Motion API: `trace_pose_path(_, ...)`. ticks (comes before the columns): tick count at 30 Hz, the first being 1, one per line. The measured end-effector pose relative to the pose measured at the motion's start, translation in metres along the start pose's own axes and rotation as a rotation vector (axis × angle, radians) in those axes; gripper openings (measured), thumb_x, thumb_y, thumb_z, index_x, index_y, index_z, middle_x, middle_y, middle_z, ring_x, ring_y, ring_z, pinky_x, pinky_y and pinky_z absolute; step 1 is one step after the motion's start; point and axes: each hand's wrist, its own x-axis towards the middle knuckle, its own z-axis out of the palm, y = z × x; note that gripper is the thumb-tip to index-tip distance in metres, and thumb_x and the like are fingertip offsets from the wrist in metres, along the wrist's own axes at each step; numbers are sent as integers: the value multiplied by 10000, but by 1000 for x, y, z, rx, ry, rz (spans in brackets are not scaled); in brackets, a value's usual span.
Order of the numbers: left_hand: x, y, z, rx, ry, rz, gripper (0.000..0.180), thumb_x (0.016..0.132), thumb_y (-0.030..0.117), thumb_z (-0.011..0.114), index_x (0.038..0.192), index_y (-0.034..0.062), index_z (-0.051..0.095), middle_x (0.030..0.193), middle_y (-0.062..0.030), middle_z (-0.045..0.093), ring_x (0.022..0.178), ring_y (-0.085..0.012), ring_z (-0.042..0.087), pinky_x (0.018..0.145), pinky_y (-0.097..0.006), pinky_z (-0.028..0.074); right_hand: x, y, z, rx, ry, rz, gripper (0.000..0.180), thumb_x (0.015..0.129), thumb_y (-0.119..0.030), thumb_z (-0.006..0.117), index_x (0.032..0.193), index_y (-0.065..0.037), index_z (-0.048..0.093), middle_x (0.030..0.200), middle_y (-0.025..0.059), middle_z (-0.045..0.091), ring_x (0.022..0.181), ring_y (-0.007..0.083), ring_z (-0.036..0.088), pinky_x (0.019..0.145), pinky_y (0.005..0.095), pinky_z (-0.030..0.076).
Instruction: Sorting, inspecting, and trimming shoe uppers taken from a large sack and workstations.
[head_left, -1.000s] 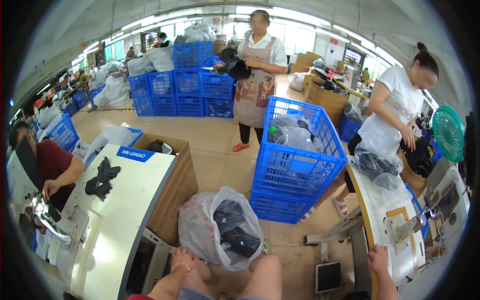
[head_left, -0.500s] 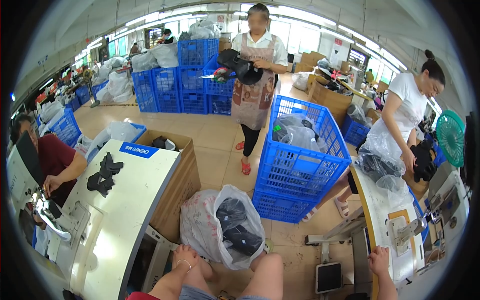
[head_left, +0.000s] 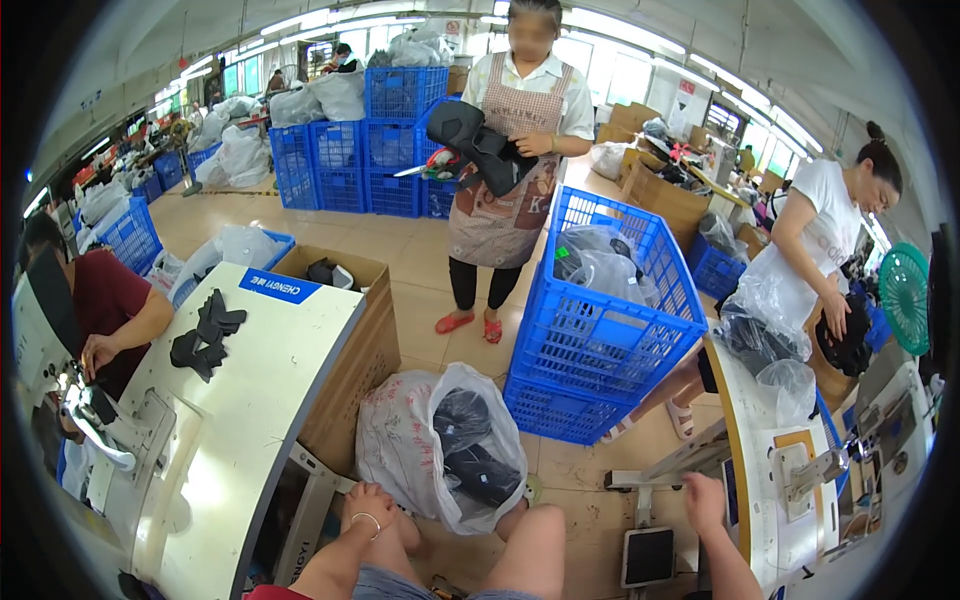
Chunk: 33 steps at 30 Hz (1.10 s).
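Observation:
My left hand (head_left: 366,505) lies on my left knee, fingers laid over it and nothing in them, a bracelet at the wrist. Out in the air left of the right-hand sewing table (head_left: 742,470) is my right hand (head_left: 705,503), its fingers loosely bent and apart, holding nothing that I can see. A foot pedal (head_left: 648,557) is below and left of it. In front of my knees stands a white woven sack (head_left: 397,425) with black pieces in clear plastic (head_left: 482,472) inside.
A person in an apron (head_left: 510,215) stands ahead, holding black pieces (head_left: 480,150) and scissors (head_left: 412,171). Stacked blue crates (head_left: 610,330) stand right of the sack, a cardboard box (head_left: 345,410) left. People work at the left table (head_left: 265,345) and far right, near a green fan (head_left: 905,298).
My right hand has left the edge of the right table and moved left into the air. The standing person has come closer. My left hand stays on the knee.

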Motion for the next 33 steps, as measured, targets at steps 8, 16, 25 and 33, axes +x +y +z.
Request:
trace_pose_path(8, -2, 1, -2, -4, -29, -11, 292, 829, 417, 547, 1025, 292, 724, 1308, -2, 497, 1335, -307, 289, 1048, -656, 230, 164, -174, 26, 501, -189, -325, 244, 839, -114, 631, 1074, -51, 626, 968, 126, 633, 950, 301, 613, 840, 397, 480)
trace_pose_path(16, -6, 3, -27, -30, -118, -62, 329, 838, 444, 538, 1066, 293, 721, 1410, -1, 440, 1357, -282, 280, 1105, -566, 221, 304, -284, 28, 746, 96, -363, 287, 817, -105, 650, 1090, -25, 618, 1003, 137, 625, 906, 265, 622, 823, 363, 493)
trace_pose_path(25, -9, -12, -21, -4, -3, -70, 337, 824, 443, 555, 1042, 244, 717, 1358, 19, 489, 1286, -240, 349, 1046, -497, 292, 386, -323, 18, 499, 378, -186, 310, 852, -187, 613, 1139, -71, 607, 1122, 148, 619, 1068, 333, 570, 912, 431, 439)
trace_pose_path(33, -6, -19, -6, -43, 100, -41, 280, 800, 404, 585, 972, 239, 732, 1277, 23, 542, 1262, -234, 368, 1038, -507, 293, 391, -262, 68, 572, -209, 78, 401, 889, -364, 584, 1215, -136, 634, 1175, 120, 652, 1145, 286, 588, 997, 497, 360)
